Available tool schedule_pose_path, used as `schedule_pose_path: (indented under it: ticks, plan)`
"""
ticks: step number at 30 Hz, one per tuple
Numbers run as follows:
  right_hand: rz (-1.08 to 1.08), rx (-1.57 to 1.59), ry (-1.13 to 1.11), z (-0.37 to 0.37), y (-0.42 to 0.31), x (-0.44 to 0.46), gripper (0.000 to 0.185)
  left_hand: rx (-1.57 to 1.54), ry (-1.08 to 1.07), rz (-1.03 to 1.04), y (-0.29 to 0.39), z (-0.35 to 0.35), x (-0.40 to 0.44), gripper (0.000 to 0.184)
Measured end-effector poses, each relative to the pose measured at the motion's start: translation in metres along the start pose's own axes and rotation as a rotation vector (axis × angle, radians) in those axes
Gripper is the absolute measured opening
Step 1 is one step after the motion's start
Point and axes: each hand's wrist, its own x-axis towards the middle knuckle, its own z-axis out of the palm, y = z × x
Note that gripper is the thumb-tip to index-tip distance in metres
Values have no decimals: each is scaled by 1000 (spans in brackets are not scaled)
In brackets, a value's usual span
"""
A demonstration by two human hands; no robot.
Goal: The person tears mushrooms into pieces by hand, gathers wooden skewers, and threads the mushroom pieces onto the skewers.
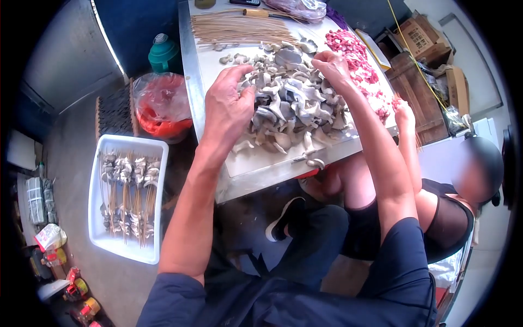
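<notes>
A heap of grey oyster mushrooms covers the middle of the white tabletop. At the heap's left side is my left hand, its thumb and fingers curved and apart, with mushroom pieces beside the fingertips. Over the heap's far right edge, my right hand has its fingertips drawn together; whatever is between them is too small to make out. Bamboo skewers lie in a wide bunch beyond the mushrooms. Pink-red chopped meat spreads along the right of the heap, past my right hand.
A white tray of mushroom skewers sits on the floor at left, near a red-lined bucket and a teal jug. A co-worker's hand is by the meat. Cardboard boxes stand at the right.
</notes>
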Motion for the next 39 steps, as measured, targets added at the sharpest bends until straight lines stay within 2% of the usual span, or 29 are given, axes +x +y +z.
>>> schedule_pose_path:
  ticks: [3, 6, 7, 10, 14, 16, 19, 21, 24, 25, 29, 32, 34, 38, 39]
  plan:
    - [-85, -328, -93, 8, -14, 3, 34, -47, 1, -88, 9, -2, -2, 29]
    - [-33, -373, -100, 11, -10, 12, 31, -44, 57, -2, 5, 1, -1, 24]
    - [24, -285, -86, 11, -6, 14, 28, -43, 59, -3, 5, 1, -1, 24]
    - [16, -147, 2, 7, 13, 21, 24, -52, 94, 32, 6, 1, -1, 22]
    - [60, 79, 11, 2, 28, 14, 21, -53, 48, -41, 11, -3, -2, 21]
    - [62, 45, 10, 1, 25, 12, 26, -50, 18, -84, 12, -2, -2, 21]
    - [10, 5, 14, 6, 8, 8, 28, -64, 100, 11, 9, 0, -3, 19]
    - [-26, -273, -67, 5, -13, 3, 30, -56, 74, -40, 7, -1, -3, 19]
    - [-11, -391, -153, 10, -17, 14, 36, -77, 91, -63, 3, 0, -2, 17]
    - [7, -395, -140, 10, -18, 14, 30, -76, 91, -64, 3, 0, -1, 17]
    - [-46, -403, -62, 9, 0, 16, 27, -93, 103, -55, 4, 0, 0, 17]
    - [-92, -352, 10, 3, 7, 6, 23, -108, 103, -60, 4, 0, -1, 17]
    - [-35, -179, 62, -1, 12, 5, 20, -120, 103, -56, 2, 0, -1, 17]
    - [66, 131, 19, -11, 9, 2, 16, -162, 143, -63, 1, 1, 1, 17]
    - [71, 103, 15, -16, -2, -5, 14, -177, 152, -66, 3, 2, 1, 16]
